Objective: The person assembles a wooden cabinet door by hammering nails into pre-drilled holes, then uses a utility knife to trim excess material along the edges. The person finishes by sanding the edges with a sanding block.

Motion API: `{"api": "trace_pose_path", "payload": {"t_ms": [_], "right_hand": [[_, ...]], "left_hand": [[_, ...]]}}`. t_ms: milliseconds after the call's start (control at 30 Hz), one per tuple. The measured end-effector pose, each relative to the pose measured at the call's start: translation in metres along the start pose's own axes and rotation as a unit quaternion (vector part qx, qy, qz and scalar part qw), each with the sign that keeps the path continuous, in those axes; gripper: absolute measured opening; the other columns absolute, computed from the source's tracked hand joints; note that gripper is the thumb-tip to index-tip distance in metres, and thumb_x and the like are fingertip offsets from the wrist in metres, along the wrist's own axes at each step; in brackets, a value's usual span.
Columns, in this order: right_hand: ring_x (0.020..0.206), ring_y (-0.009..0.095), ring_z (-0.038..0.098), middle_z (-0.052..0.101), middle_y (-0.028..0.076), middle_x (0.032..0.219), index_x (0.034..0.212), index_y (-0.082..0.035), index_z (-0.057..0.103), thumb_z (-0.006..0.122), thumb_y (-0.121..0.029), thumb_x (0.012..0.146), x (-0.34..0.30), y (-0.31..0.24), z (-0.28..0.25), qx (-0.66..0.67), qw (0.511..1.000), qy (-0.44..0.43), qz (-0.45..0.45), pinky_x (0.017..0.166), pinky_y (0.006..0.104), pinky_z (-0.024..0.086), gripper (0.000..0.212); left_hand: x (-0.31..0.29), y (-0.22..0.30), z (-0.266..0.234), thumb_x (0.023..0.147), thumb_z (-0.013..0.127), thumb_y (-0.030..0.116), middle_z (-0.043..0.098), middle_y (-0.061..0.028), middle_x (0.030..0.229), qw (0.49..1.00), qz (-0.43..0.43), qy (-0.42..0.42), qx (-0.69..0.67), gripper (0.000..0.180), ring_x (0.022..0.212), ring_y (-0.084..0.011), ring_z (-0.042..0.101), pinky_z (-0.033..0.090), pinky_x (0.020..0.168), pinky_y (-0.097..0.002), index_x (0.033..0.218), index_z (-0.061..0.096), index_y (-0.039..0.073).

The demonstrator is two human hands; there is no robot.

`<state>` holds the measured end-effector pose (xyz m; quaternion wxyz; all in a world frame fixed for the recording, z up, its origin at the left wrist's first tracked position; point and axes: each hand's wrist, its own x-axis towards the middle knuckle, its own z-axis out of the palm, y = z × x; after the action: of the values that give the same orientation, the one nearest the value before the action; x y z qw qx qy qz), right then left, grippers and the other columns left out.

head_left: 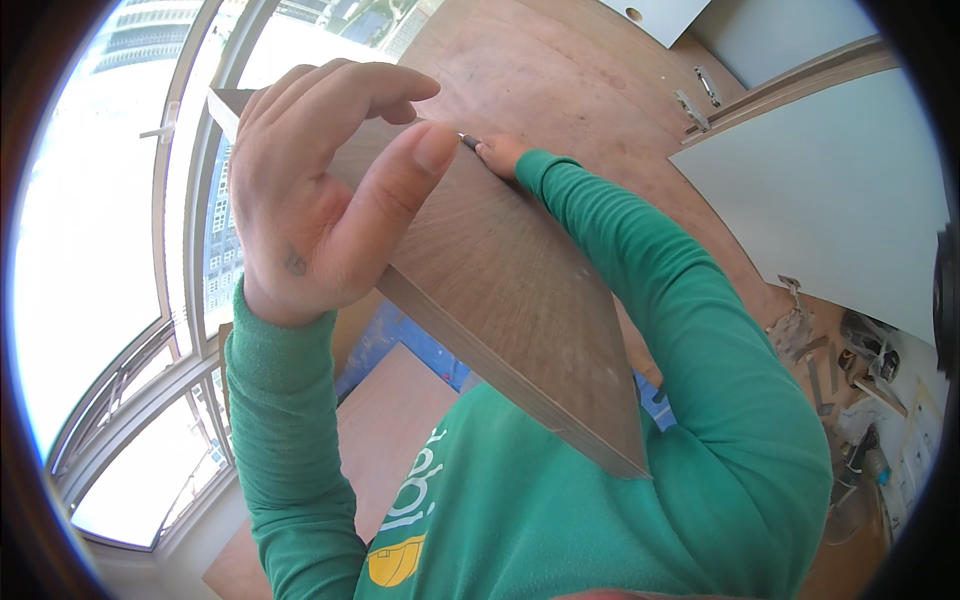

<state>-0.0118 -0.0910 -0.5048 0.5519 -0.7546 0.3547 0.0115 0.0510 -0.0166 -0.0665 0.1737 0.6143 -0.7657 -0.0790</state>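
Note:
A long brown wooden board (520, 290) slants across the middle, one end close to my chest and the other toward the window. In front of its far part is my left hand (320, 190), raised, fingers bent and thumb apart from them, with nothing between. Whether its edge touches the board cannot be told. Beyond the board's right edge, my right hand (503, 155) is closed around a slim dark pen-like tool (469, 141) with a light tip pointing at the board. Part of that hand and the tool's exact kind are hidden.
Large windows (110, 250) line the left side. A reddish-brown wooden surface (580, 80) spreads behind. At right stands a pale panel (830, 190) near metal hinges (705, 90). Plastic bags and tools (865, 350) clutter the lower right. Blue sheeting (415, 335) lies below the board.

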Motion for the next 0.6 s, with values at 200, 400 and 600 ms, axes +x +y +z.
{"api": "trace_pose_path", "payload": {"t_ms": [200,400,600], "right_hand": [[0.122,0.041,0.062,0.067,0.022,0.131,0.127,-0.003,0.069,0.041,-0.039,0.107,0.01,0.001,0.002,0.008,1.0,-0.009,0.022,0.107,0.0488,0.045,0.05],[0.122,0.041,0.063,0.068,0.022,0.131,0.126,-0.005,0.072,0.044,-0.043,0.105,0.011,-0.009,-0.004,-0.027,0.998,-0.009,0.063,0.108,0.0488,0.045,0.051],[0.116,0.044,0.064,0.07,0.025,0.124,0.12,-0.002,0.074,0.047,-0.041,0.104,-0.002,-0.004,-0.008,-0.004,0.999,-0.004,0.04,0.104,0.0489,0.047,0.05]], "left_hand": [[-0.001,-0.001,0.0,0.096,0.056,0.056,0.071,-0.0137,0.094,1.0,0.002,0.008,0.015,0.059,0.091,-0.0249,0.068,0.051,0.083,-0.037,0.109,0.074,0.002],[-0.003,-0.007,0.0,0.097,0.054,0.058,0.071,-0.0117,0.094,1.0,-0.014,0.0,0.027,0.058,0.089,-0.0243,0.07,0.054,0.078,-0.0371,0.112,0.074,0.005],[-0.002,-0.007,0.002,0.096,0.056,0.062,0.071,-0.0115,0.094,0.999,-0.026,0.008,0.022,0.062,0.089,-0.024,0.07,0.054,0.078,-0.0369,0.112,0.074,0.005]]}}
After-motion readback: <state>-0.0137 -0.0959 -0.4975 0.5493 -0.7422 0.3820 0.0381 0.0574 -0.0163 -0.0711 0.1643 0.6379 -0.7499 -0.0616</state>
